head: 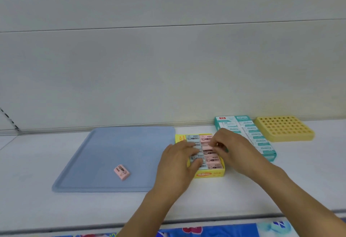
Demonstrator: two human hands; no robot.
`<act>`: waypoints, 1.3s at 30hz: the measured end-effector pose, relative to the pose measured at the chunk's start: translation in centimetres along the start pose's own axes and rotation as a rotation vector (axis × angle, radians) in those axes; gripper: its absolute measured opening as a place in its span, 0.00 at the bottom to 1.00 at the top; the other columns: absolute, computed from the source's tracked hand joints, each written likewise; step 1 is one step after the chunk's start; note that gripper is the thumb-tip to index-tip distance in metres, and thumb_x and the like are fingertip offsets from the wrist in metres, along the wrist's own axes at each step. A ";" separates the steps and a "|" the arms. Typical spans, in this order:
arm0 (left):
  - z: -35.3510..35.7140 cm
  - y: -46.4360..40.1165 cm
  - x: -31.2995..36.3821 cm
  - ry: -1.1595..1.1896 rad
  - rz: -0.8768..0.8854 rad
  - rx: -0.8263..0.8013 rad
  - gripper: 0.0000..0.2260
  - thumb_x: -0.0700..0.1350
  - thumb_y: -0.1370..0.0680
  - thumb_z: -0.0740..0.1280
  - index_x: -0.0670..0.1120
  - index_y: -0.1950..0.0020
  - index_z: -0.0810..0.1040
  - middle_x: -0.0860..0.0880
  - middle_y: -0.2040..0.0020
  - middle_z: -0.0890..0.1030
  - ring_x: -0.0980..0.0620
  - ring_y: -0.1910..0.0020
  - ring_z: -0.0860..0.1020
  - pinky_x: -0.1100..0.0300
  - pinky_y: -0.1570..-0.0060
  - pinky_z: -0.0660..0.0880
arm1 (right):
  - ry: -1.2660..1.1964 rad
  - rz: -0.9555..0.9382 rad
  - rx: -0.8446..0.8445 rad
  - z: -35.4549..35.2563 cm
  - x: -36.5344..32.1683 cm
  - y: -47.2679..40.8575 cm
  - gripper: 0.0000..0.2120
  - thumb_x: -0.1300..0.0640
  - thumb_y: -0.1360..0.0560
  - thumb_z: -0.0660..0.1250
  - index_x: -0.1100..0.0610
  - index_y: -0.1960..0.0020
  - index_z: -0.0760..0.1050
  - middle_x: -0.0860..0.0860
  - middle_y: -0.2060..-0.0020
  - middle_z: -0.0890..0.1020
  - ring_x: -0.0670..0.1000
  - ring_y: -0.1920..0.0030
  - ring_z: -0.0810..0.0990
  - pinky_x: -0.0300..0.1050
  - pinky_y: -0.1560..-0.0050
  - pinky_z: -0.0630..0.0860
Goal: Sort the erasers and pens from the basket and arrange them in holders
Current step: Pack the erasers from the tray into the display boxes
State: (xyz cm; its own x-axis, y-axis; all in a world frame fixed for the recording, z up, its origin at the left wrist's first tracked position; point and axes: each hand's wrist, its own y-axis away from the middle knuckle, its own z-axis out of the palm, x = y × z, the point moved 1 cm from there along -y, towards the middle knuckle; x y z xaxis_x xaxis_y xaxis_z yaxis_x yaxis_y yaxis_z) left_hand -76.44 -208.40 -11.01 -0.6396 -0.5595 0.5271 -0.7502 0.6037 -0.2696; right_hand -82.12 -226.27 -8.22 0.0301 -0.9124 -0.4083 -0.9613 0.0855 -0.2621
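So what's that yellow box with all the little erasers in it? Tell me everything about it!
The yellow box looks like thin printed cardboard, open on top, lying flat on the white table between the blue tray and a teal box. It is packed with two rows of wrapped erasers, pale blue on one side, pink on the other. The left hand rests on the blue row, and the right hand pinches at a pink eraser.
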 end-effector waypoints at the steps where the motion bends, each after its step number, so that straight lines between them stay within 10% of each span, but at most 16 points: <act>1: 0.1 0.2 -0.1 -0.030 0.003 -0.019 0.17 0.55 0.20 0.63 0.54 0.33 0.76 0.58 0.31 0.73 0.59 0.33 0.68 0.62 0.30 0.60 | 0.047 -0.032 -0.025 0.2 0.2 0.0 0.01 0.59 0.23 0.67 0.54 0.53 0.78 0.44 0.54 0.76 0.46 0.52 0.74 0.41 0.52 0.72; 12: -0.1 0.1 -1.0 -0.029 0.045 -0.119 0.17 0.55 0.18 0.59 0.54 0.30 0.73 0.58 0.27 0.68 0.60 0.26 0.60 0.60 0.26 0.47 | 0.133 0.105 0.097 1.6 -0.4 -1.1 0.04 0.55 0.24 0.68 0.50 0.52 0.82 0.47 0.53 0.79 0.49 0.50 0.74 0.47 0.49 0.72; 17: -5.1 1.6 -4.8 0.202 -0.120 0.026 0.14 0.46 0.19 0.63 0.54 0.34 0.76 0.59 0.33 0.74 0.61 0.30 0.67 0.71 0.32 0.55 | -0.098 0.218 0.413 1.2 -0.7 -1.8 0.08 0.64 0.23 0.64 0.55 0.50 0.80 0.46 0.55 0.80 0.51 0.52 0.77 0.47 0.52 0.72; 24: -8.7 5.6 -9.1 0.097 -0.256 0.067 0.11 0.46 0.21 0.67 0.55 0.39 0.79 0.59 0.40 0.78 0.59 0.51 0.77 0.77 0.51 0.66 | 0.229 0.219 -0.083 0.9 -1.7 -3.4 0.03 0.53 0.26 0.69 0.46 0.56 0.81 0.43 0.57 0.81 0.47 0.56 0.78 0.44 0.57 0.74; 30: -5.8 3.2 -5.0 0.115 -0.055 0.007 0.11 0.50 0.20 0.65 0.55 0.38 0.79 0.62 0.41 0.76 0.69 0.40 0.68 0.84 0.44 0.53 | 0.341 0.213 -0.168 0.5 -2.5 -3.7 0.05 0.51 0.28 0.68 0.50 0.54 0.80 0.47 0.57 0.81 0.50 0.54 0.77 0.47 0.56 0.76; 39: -3.0 -0.6 -1.3 -0.134 0.269 -0.193 0.19 0.54 0.20 0.62 0.52 0.29 0.71 0.55 0.29 0.71 0.56 0.30 0.65 0.56 0.27 0.55 | -0.072 0.361 0.067 0.4 -1.4 -2.7 0.10 0.52 0.35 0.74 0.50 0.59 0.73 0.44 0.65 0.78 0.42 0.63 0.76 0.40 0.66 0.68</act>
State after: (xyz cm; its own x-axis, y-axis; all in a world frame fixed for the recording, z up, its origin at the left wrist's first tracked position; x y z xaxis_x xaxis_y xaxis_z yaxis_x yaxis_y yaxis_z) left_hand -74.66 -206.36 -9.16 -0.8359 -0.4277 0.3442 -0.5147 0.8285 -0.2206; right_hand -79.48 -225.01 -7.29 -0.2865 -0.7883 -0.5444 -0.8934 0.4251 -0.1454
